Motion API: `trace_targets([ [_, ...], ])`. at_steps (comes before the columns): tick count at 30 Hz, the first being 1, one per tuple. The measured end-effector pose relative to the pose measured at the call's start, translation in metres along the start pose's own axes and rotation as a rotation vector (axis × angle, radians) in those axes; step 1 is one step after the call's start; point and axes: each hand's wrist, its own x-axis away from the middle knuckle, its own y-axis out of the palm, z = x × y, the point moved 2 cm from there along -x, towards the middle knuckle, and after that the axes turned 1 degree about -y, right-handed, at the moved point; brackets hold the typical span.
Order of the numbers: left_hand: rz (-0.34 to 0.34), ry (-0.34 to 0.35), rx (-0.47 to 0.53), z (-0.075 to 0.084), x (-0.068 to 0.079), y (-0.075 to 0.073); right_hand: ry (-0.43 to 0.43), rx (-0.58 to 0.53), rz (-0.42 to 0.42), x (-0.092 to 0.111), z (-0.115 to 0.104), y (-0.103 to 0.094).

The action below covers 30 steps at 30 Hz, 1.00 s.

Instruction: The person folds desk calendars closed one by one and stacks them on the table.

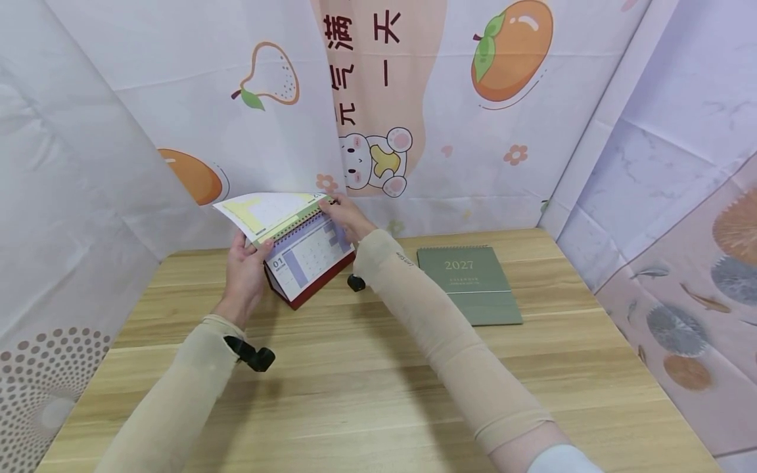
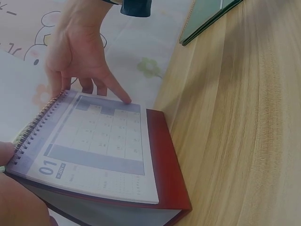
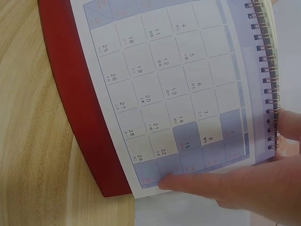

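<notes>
A spiral-bound desk calendar (image 1: 313, 259) with a red base stands at the left back of the table, its page marked 01 facing forward. Pages with yellow and green print (image 1: 269, 210) fan up behind the spiral binding (image 3: 265, 70). My left hand (image 1: 244, 276) grips the calendar's left end, thumb near the binding. At the right end, my right hand (image 1: 350, 218) holds the upper edge by the binding. One of its fingers (image 3: 202, 183) touches the page's side in the right wrist view. Several fingers of that hand lie behind the calendar in the left wrist view.
A green 2027 calendar (image 1: 473, 286) lies flat on the wooden table (image 1: 331, 407), right of my right forearm. Printed cloth (image 1: 195, 131) hangs behind the table and at both sides. Small black wrist cameras (image 1: 257, 358) are strapped to both wrists.
</notes>
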Motion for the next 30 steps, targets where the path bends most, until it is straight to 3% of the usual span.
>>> trace_targets([
  [30, 0.016, 0.05, 0.065, -0.004, 0.0, -0.001, 0.06, -0.164, -0.15, -0.005, 0.005, -0.011],
])
